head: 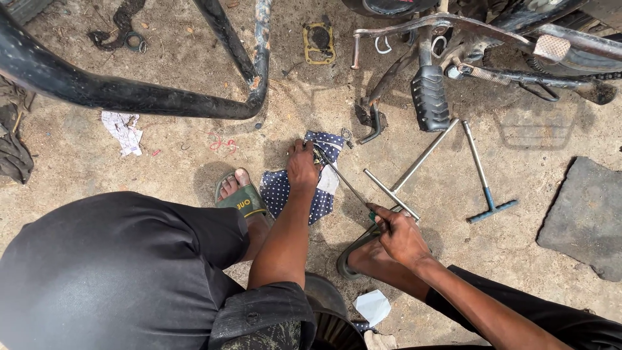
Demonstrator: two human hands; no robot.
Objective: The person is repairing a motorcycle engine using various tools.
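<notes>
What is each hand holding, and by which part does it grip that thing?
The right hand grips a thin metal rod tool at its handle end. The left hand presses on the tool's far tip over the dotted blue cloth; a full grip cannot be told.

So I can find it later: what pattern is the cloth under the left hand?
Dark blue with white dots: the cloth, under the left hand, in the head view.

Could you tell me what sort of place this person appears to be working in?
Most likely an outdoor roadside motorcycle repair spot: bare dirt ground, a motorcycle's footrest and frame overhead, and T-handle wrenches lying on the ground by the hands.
</notes>
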